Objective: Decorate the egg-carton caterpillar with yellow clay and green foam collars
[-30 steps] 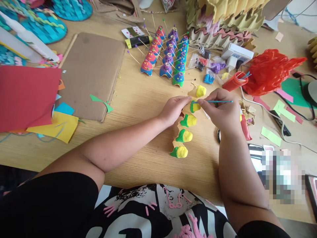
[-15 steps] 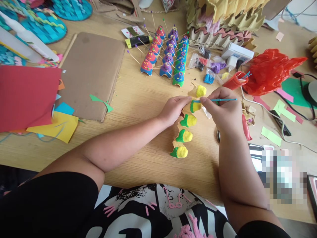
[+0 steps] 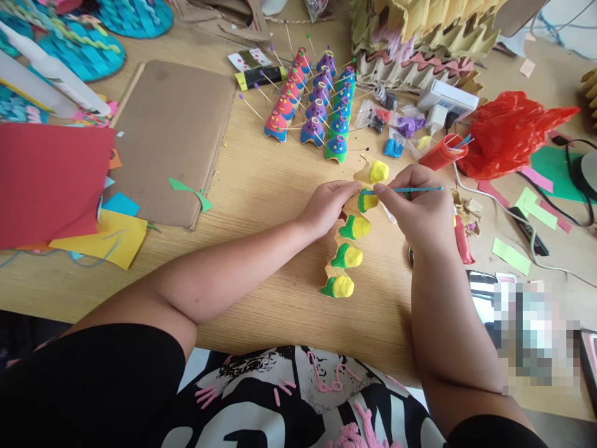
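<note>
A strip of egg carton cups (image 3: 336, 271) runs up the table before me, its cups covered with yellow and green clay. My left hand (image 3: 329, 206) is closed on the strip's left edge near the second cup from the far end. A thin blue modelling tool (image 3: 426, 189) is pinched in my right hand (image 3: 417, 205). Its tip touches the clay of that second cup (image 3: 368, 200), where green meets yellow. Beyond the hands stand rows of decorated carton cups in red (image 3: 290, 93), purple (image 3: 319, 93) and blue-green (image 3: 342, 112), with pins stuck in them.
Small bags of coloured clay (image 3: 394, 146), a red cup of tools (image 3: 441, 152) and a red plastic bag (image 3: 517, 137) lie to the right. A cardboard sheet (image 3: 172, 137) and coloured paper (image 3: 51, 186) cover the left. Egg cartons (image 3: 420, 68) are stacked at the back.
My right hand has shifted slightly left with the blue tool, whose tip stays at the second cup. My left hand and the strip have stayed in place.
</note>
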### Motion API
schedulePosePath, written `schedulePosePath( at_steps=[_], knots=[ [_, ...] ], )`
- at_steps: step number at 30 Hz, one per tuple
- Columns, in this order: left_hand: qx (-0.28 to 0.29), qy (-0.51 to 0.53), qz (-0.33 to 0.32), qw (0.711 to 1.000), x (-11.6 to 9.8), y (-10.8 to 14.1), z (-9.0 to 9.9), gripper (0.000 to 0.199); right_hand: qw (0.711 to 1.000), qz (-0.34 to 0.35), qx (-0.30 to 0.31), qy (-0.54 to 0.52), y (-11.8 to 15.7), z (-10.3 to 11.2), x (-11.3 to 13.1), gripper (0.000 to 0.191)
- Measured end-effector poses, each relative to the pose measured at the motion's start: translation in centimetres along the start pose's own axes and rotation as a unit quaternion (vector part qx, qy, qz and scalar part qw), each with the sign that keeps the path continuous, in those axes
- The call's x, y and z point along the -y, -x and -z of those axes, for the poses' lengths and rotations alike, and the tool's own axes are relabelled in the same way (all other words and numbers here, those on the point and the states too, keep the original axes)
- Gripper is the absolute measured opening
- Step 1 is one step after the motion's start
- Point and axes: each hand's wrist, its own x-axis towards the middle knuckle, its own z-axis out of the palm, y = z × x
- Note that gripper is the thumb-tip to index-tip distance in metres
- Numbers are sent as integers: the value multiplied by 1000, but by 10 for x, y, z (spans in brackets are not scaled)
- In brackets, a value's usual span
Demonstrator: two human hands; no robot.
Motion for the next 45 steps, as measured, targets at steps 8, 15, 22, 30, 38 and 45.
schedulePosePath(
  at_steps=[8, 15, 22, 30, 38, 45],
  knots=[
    [0, -4, -11, 1000, 0, 0, 0, 31, 1000, -3, 2, 15, 0, -1, 0, 35],
    [-1, -6, -2, 1000, 1, 0, -1, 33, 1000, -3, 4, -15, -3, -1, -6, 40],
    [2, -5, -6, 1000, 3, -1, 0, 32, 1000, 16, 0, -7, -3, -1, -7, 42],
    [-6, -13, -7, 1000, 2, 1, -1, 32, 1000, -1, 5, -5, -2, -1, -4, 40],
    [0, 2, -5, 1000, 2, 0, 0, 31, 1000, 14, -13, -17, -6, 0, -12, 50],
    [-2, -4, -13, 1000, 4, -2, 1, 30, 1000, 16, -9, -18, -6, -3, -11, 49]
  ],
)
